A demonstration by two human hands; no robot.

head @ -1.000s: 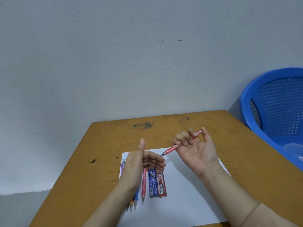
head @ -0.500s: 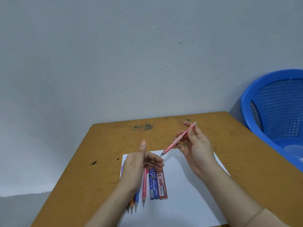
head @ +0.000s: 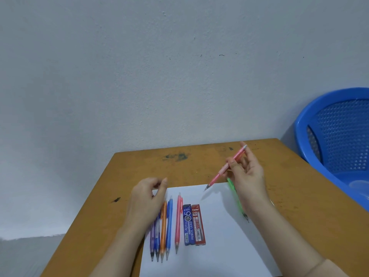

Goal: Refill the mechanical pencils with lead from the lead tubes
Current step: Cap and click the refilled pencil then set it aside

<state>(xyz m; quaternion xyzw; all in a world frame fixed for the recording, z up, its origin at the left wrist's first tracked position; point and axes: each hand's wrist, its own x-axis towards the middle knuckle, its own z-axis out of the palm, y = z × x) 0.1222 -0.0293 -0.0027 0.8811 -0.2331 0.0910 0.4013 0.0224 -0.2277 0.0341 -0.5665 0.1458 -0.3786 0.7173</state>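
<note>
My right hand [head: 247,172] holds a pink mechanical pencil [head: 218,174] above the table, tip slanting down-left over the white paper [head: 219,246]. A green pencil [head: 235,196] lies on the paper under that hand and wrist. My left hand [head: 148,198] hovers with curled fingers over the tops of a row of pencils: purple [head: 152,238], blue [head: 157,242], orange [head: 163,232] and light blue [head: 169,228]. A second pink pencil [head: 177,222] lies right of them. Beside it lie a blue lead tube [head: 188,224] and a red lead tube [head: 198,224].
The brown wooden table [head: 199,162] stands against a grey wall. A blue plastic basket [head: 337,140] sits off the table's right edge. Dark stains mark the tabletop near the back.
My left hand moved left and lower, uncovering the row of pencils. My right hand shifted its grip on the pink pencil from a fist to the fingertips and moved slightly right.
</note>
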